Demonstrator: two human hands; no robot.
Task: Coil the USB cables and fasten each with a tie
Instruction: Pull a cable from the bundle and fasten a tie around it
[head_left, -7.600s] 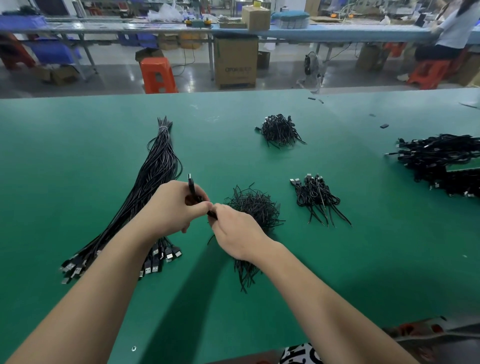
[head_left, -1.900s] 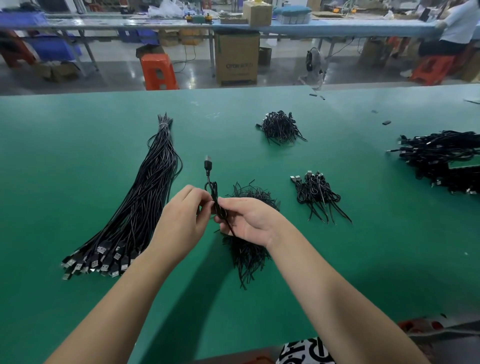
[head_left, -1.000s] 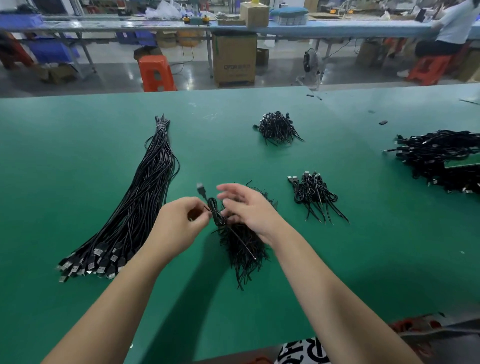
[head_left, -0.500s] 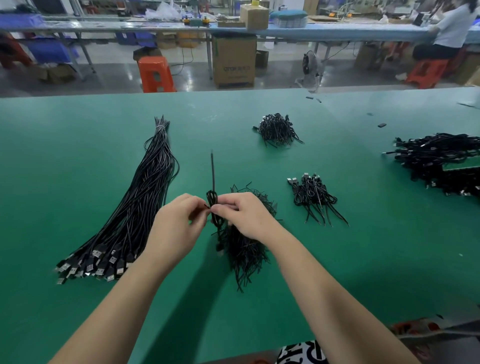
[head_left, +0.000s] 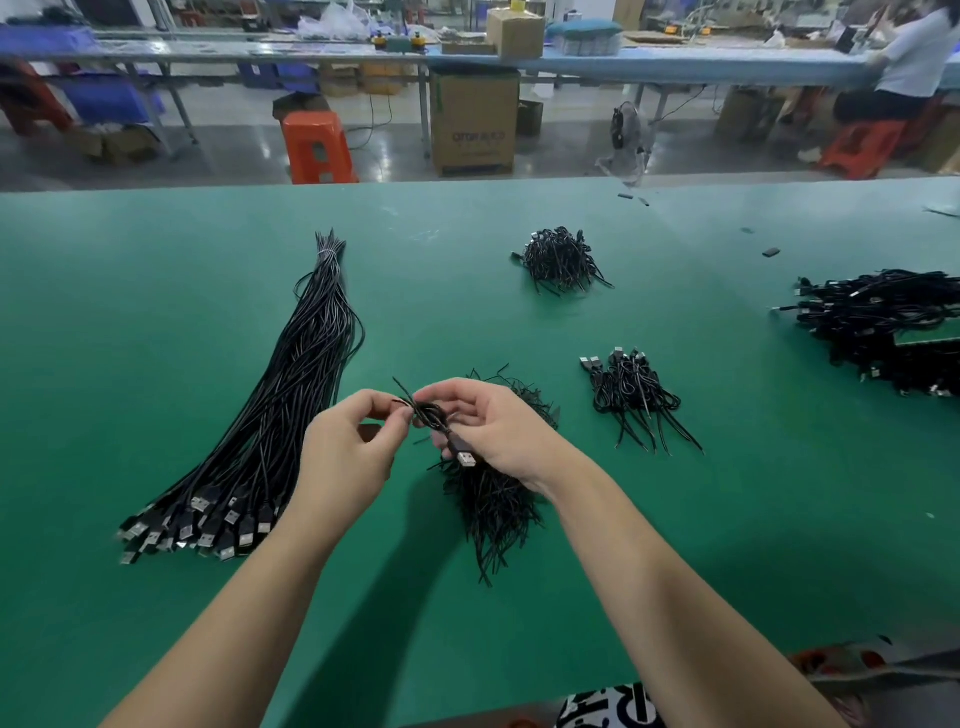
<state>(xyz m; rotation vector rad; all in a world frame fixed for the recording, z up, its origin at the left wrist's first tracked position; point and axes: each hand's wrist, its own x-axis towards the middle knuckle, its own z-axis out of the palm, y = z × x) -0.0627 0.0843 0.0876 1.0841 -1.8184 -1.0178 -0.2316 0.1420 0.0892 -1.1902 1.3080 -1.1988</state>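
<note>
Between my hands hangs a small coiled black USB cable, its silver plug pointing down toward me. My right hand holds the coil with curled fingers. My left hand pinches a thin black tie at the coil's left side, its end sticking up and left. A long bundle of straight USB cables lies to the left, plugs nearest me. A heap of black ties lies under my right hand. Several tied coils lie to the right.
On the green table a second heap of black ties lies farther back, and a large pile of black cables sits at the right edge. Beyond the table stand an orange stool, a cardboard box and a seated person.
The coil has turned over: the plug that pointed up and away now hangs down toward me. The tie end that stood upright half a second ago now lies short and angled left.
</note>
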